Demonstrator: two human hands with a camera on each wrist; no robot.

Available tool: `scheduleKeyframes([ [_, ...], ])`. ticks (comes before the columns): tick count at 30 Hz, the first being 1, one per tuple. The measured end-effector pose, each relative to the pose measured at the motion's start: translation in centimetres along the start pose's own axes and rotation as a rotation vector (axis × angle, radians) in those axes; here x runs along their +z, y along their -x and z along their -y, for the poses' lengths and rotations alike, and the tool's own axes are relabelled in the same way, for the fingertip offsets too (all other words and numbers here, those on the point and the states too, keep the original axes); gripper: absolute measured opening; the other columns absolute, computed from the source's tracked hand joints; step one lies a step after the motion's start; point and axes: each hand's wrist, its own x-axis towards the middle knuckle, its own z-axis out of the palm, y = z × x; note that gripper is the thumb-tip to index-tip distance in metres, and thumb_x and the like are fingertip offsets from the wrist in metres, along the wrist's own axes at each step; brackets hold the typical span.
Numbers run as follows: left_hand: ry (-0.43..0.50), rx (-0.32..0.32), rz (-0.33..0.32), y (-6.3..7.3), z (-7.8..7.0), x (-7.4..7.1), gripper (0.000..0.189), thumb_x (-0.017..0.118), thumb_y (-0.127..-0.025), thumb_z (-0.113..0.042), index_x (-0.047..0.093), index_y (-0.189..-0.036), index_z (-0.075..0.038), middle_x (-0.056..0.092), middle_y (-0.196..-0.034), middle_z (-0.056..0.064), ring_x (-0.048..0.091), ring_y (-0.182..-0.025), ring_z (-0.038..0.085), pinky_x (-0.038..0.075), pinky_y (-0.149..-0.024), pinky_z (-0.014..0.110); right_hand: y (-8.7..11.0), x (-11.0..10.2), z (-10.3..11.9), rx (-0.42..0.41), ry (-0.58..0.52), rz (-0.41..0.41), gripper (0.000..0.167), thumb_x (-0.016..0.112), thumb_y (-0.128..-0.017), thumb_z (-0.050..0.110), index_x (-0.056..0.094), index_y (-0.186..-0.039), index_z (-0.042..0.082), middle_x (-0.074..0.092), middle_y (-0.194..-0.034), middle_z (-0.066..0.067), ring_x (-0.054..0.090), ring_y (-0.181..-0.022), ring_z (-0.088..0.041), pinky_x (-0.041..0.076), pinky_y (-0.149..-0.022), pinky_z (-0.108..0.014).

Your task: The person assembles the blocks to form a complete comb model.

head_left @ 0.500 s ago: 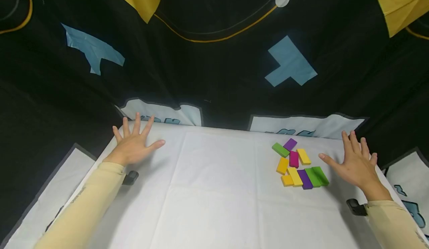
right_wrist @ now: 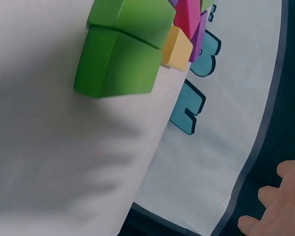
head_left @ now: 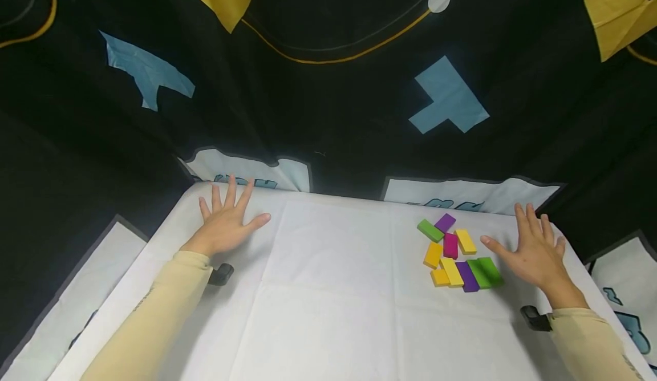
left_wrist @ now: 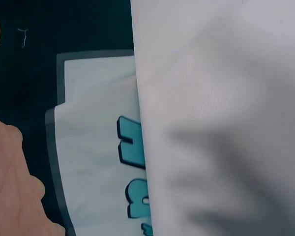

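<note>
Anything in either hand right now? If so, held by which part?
Nothing held: left hand and right hand both have fingers spread, apart from the coloured blocks.

From the head we look forward and down over the table (head_left: 328, 324) and dark backdrop (head_left: 318, 113), widest and farthest back; left wrist view sits close above the table, facing across its edge to a white panel (left_wrist: 93, 147); right wrist view does likewise, very near the green blocks (right_wrist: 123, 51); we find those blocks in head view too.
</note>
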Motion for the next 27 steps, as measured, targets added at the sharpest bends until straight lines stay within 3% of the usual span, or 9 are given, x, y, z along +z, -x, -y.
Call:
scheduleKeyframes([
  [12,0.079,0.017,-0.01,-0.9,-2.3,3.2,0.091,0.036,-0.096,-0.073,-0.001,-0.163,-0.023,-0.022,-0.165,0.012,-0.024,-0.145,0.053,-0.019,-0.108,0.075,-0.9,1.3,1.8,-0.001,-0.035,0.022,0.107,0.049,-0.092,0.07,0.0,-0.16,0.003,-0.004,-0.162,-0.032,-0.008,-0.146,-0.057,-0.007,-0.105,-0.082],
  [27,0.155,0.087,-0.015,-2.8,-8.5,7.2,0.085,0.035,-0.1,-0.066,0.003,-0.163,-0.02,-0.008,-0.168,0.014,-0.009,-0.15,0.049,-0.009,-0.116,0.068,-2.4,2.9,4.7,0.04,-0.133,0.033,0.102,0.052,-0.095,0.063,0.005,-0.159,-0.001,0.003,-0.161,-0.034,0.001,-0.145,-0.059,0.003,-0.109,-0.08],
])
